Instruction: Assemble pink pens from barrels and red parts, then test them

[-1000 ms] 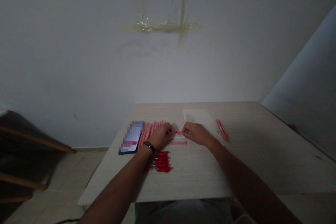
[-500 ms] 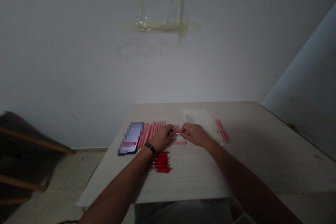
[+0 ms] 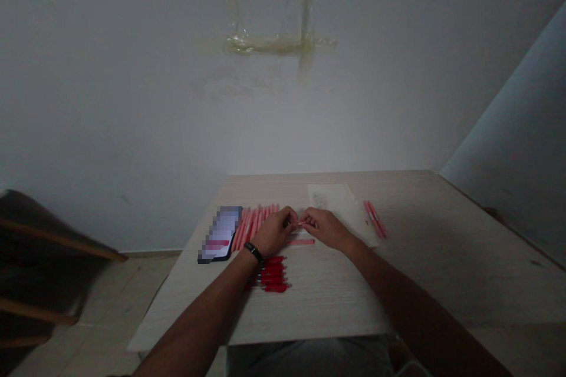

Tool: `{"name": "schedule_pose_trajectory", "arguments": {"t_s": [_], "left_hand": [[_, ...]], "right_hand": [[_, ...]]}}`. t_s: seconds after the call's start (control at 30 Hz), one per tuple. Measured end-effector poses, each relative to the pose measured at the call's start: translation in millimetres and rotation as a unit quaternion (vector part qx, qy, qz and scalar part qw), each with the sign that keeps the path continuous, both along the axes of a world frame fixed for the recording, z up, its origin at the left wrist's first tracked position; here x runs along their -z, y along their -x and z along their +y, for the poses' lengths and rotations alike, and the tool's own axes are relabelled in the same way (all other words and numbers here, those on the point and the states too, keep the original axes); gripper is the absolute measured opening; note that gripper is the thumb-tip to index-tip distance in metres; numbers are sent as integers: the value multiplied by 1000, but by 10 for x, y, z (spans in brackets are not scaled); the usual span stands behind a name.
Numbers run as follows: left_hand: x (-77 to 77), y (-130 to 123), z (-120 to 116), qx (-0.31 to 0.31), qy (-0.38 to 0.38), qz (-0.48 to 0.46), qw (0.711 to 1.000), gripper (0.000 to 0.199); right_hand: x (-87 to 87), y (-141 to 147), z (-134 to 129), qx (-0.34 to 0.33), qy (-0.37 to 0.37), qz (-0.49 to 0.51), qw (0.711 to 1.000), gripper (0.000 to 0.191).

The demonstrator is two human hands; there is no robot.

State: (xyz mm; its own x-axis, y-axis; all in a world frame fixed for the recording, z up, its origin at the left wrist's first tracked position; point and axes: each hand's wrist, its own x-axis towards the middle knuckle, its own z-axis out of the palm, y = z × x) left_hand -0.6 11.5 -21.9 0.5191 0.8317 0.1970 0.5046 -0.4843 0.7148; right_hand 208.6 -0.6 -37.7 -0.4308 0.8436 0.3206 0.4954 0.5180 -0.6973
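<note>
Head view: both hands together on a slim pink tube above the table

The left hand (image 3: pixel 275 232) and right hand (image 3: pixel 324 229) meet at the fingertips, clamping the slim pink tube (image 3: pixel 301 223) above the pale wood-grain table (image 3: pixel 336 300), though the dim view may hide the exact grip. A row of pink tubes (image 3: pixel 259 225) lies beside the left hand, a loose pink tube (image 3: pixel 300 242) just below, and red pen parts (image 3: pixel 270 274) nearer the body. A slipped pinch could drop the slim pink tube among them, and a careless left wrist could knock the row into the phone (image 3: pixel 220 234).
</note>
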Motion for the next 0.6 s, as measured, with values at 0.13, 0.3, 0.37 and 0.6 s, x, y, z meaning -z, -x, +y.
{"name": "schedule_pose_trajectory", "arguments": {"t_s": [0.13,0.3,0.37,0.6], "left_hand": [[-10,-14,-30,3,2,11,1000,26],[-10,-12,-57,23,-17,52,998,34],[-9,-10,-60,41,-26,69,996,36],[39,-41,-55,57,-13,73,996,31]], "right_hand": [[-42,-30,-12,13,-11,-60,998,10],[-136,-133,-10,55,-39,-91,994,6],[-157,-168,1,68,-45,-91,993,4],[-116,-139,26,36,-26,-70,997,5]]}}
